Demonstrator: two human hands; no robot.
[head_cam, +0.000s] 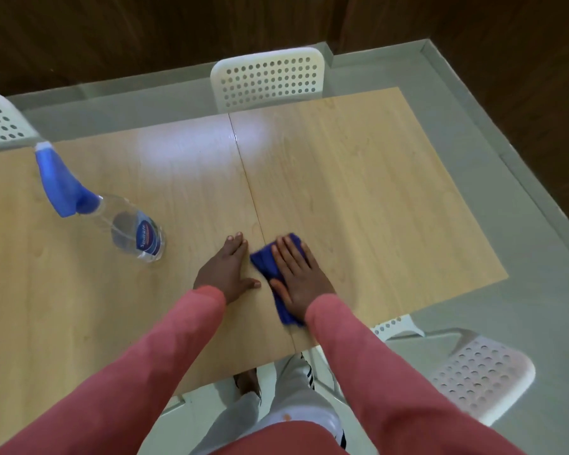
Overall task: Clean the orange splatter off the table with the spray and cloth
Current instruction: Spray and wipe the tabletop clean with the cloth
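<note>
Sleeves: pink sleeves fill the near edge of the view, both arms reaching forward over the table.
Right hand: right hand lies flat on the blue cloth, fingers straight and slightly spread, pressing it down just right of the seam between the two tabletop halves.
Left hand: left hand rests palm down on bare wood just left of the cloth, fingers straight and close together, thumb out to the right; it holds nothing.
Cloth: bunched under the palm, showing at the fingertips, on the left and at the wrist.
Splatter: no orange mark is visible on the wood; whether any remains under the cloth I cannot tell.
Spray: spray bottle stands on the left half of the table, well apart from both hands, blue trigger head toward the far left.
Step in hand: wiping, by my judgement. To do it well, keep the palm flat with even pressure, overlap the strokes, run along the seam where liquid may gather, and turn the cloth to a fresh face.
Progress: likely near the end, since the surface looks clean.
Around: white perforated chairs at the far side, far left and near right.
In the way: nothing near the cloth; only the bottle, should strokes go far left.
</note>
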